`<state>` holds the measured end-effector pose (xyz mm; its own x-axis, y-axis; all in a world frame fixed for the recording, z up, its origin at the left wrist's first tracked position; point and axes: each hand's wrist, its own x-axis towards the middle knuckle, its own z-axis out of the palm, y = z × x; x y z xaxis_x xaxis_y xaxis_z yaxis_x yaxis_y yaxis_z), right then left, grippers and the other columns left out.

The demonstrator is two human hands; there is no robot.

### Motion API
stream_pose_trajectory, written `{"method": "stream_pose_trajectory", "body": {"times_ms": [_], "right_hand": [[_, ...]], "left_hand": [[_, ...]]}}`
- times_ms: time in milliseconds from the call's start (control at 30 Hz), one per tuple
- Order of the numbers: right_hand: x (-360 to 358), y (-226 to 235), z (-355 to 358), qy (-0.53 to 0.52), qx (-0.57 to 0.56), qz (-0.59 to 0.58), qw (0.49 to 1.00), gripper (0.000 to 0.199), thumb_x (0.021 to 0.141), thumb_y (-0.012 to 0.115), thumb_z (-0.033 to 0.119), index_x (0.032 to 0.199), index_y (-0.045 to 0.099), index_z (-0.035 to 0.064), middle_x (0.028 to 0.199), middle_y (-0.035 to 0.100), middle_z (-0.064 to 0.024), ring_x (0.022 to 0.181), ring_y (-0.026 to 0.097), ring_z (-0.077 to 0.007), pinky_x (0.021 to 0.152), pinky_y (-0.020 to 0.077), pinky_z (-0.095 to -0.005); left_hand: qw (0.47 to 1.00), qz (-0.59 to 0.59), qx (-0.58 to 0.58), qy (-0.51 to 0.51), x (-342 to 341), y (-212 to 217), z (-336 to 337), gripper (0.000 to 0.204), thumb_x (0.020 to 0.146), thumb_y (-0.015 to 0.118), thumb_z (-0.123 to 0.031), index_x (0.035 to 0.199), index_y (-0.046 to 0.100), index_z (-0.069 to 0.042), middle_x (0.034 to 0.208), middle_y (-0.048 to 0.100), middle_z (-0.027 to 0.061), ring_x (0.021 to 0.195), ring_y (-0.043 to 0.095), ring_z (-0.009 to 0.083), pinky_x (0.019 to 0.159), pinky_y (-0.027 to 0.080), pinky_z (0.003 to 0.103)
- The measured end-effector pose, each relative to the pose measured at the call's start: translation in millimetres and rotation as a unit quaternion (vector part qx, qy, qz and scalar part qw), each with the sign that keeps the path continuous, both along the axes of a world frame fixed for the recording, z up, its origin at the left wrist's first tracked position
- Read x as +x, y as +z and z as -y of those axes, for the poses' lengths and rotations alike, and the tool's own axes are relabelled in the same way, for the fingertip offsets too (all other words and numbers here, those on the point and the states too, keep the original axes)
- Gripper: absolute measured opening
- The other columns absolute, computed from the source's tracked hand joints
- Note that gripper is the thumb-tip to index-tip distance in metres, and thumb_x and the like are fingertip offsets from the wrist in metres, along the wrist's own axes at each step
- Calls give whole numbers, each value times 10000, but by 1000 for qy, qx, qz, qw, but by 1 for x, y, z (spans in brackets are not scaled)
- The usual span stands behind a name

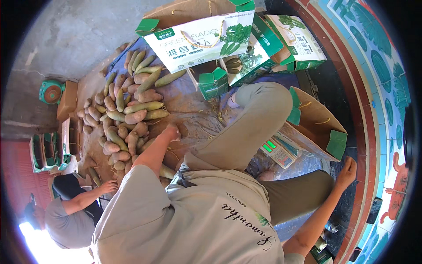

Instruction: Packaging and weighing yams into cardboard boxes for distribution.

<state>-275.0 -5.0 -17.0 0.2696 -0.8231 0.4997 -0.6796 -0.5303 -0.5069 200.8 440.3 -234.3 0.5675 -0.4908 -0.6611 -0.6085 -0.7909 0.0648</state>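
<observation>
My left hand (172,132) is over the blue tarp, at the right edge of a pile of green radishes (147,107) and reddish-brown sweet potatoes (136,116). Its fingers are foreshortened, and nothing in them can be made out. On the far right, my right hand (347,174) is beside the green corner flap of an open carton (318,119), its fingers stretched out and nothing seen in them. Whether it touches the carton is unclear. That carton stands by a scale (279,155) with a lit green display, between my legs.
White-and-green cartons with rope handles, one upright (202,42) and one on the right (299,42), stand ahead. At the lower left a co-worker (72,215) reaches toward the pile. Open cartons (48,149) and a turquoise fan (51,92) stand farther left. A tiled wall (380,110) curves along the right.
</observation>
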Motion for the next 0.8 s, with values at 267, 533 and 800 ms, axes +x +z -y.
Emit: {"method": "stream_pose_trajectory", "body": {"times_ms": [267,533,800], "right_hand": [[-29,-7,-4,-83,51,-26,995,273,923,461,206,884,589,-33,821,623,-101,738,601,-160,675,484,-292],[-27,-5,-10,-53,49,-44,996,286,919,472,228,858,587,-26,774,617,-102,701,596,-165,658,483,-293],[-38,-7,-12,-68,55,-70,994,272,911,487,215,851,589,-30,762,614,-104,693,603,-170,633,492,-284]], "left_hand": [[994,-92,4,65,-49,-23,-58,296,784,488,-159,1029,624,-63,1063,595,177,1013,556,316,869,439,378],[980,-67,6,186,-57,-55,-72,428,821,532,-265,1195,472,-68,1192,507,185,1107,502,317,921,417,376],[957,-20,-11,289,-18,-47,-23,541,793,575,-283,1268,389,-101,1271,410,194,1153,454,341,940,407,387]]}}
